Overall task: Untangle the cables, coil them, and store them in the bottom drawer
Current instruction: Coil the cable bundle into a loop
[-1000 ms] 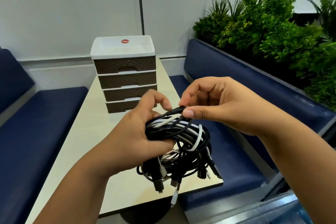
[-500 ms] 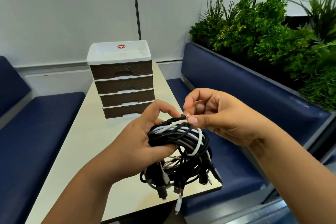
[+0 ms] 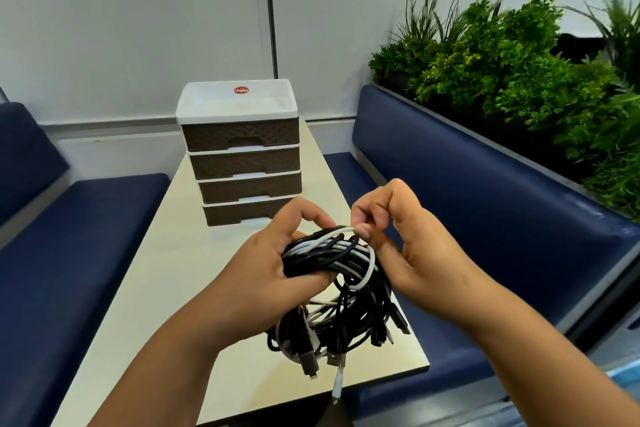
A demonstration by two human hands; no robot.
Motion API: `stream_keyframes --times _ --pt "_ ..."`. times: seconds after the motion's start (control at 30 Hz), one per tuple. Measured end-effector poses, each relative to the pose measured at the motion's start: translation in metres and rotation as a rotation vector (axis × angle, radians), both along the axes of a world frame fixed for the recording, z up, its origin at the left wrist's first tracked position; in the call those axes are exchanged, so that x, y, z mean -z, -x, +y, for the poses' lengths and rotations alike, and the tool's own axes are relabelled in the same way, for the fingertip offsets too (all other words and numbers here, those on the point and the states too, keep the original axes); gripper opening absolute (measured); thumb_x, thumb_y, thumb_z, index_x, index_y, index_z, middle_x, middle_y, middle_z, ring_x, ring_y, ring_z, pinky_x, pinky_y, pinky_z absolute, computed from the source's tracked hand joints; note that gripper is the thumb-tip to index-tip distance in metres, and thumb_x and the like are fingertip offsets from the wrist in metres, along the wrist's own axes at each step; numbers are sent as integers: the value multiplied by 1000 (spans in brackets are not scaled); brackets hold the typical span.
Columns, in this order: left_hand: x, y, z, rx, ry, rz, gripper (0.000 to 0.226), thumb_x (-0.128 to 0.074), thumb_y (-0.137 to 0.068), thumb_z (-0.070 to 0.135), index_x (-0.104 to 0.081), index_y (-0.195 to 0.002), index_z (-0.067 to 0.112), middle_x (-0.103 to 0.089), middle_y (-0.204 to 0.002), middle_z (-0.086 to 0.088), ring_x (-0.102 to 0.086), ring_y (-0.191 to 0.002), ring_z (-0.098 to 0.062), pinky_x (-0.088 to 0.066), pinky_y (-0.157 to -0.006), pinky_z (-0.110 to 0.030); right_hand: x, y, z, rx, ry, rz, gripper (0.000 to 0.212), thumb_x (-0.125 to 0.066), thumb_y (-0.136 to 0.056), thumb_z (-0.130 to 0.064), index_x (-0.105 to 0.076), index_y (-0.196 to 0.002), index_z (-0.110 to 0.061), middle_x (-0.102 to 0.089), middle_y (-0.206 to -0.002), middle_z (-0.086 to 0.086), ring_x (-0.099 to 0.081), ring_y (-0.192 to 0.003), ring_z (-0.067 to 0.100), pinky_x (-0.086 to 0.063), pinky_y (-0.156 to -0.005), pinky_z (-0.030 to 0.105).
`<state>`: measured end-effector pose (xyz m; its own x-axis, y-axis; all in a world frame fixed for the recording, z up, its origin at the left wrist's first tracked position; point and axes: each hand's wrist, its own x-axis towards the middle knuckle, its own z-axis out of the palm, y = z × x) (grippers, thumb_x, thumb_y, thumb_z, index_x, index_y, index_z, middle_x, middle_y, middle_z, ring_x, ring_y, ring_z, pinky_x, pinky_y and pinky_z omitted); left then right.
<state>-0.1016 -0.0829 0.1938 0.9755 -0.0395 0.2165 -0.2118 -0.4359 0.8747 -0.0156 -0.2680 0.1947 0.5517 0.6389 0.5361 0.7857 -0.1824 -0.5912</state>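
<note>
Now our right hand (image 3: pixel 412 246) pinching a white cable (image 3: pixel 332 236) instead of the black plug, our left hand (image 3: pixel 277 274) gripping the tangled bundle (image 3: pixel 339 288) beneath those fingertips.

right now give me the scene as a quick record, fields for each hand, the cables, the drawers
left hand: grips the cable bundle above the table
right hand: pinches a white strand at the bundle's top
cables: black and white, tangled, connectors dangling
drawer unit: four brown drawers, all closed
bottom drawer: closed, nothing stored yet
</note>
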Motion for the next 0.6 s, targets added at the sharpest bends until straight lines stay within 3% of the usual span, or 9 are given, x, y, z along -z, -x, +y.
stream_keyframes --times 0.23,0.37,0.43,0.6 --pt "0 1 2 42 53 12 46 -69 -83 -1 -52 -103 36 -61 -77 -13 -50 -57 -12 -45 -56 -26 -2 -12 9 -102 -35 87 34 -52 -94 -15 -33 -82 -39 -59 -93 -6 -52 -80 26 -45 -70 50" --pt "4 2 2 81 95 12 49 -71 -76 3 -46 -103 35 -63 -75 -6 -53 -60 -11 -47 -56 -26 -6 -23 8 -342 -130 510 22 -61 -91 -6 -48 -95 -23 -63 -89 6 -57 -78 16 -48 -73 28" --pt "7 1 1 83 136 -2 52 -70 -74 4 -42 -104 36 -63 -74 -7 -53 -59 -13 -45 -56 -28 -3 -28 6 -423 -203 709 22 -66 -85 -6 -59 -104 -14 -64 -89 12 -61 -78 18 -52 -75 27" --pt "4 3 2 118 175 -95 60 -69 -74 -1 -48 -116 37 -62 -73 -7 -53 -57 -13 -46 -56 -26 18 -26 14 -510 -332 925 7 -72 -81 -10 -74 -88 -10 -72 -81 8 -70 -70 16 -57 -65 25"
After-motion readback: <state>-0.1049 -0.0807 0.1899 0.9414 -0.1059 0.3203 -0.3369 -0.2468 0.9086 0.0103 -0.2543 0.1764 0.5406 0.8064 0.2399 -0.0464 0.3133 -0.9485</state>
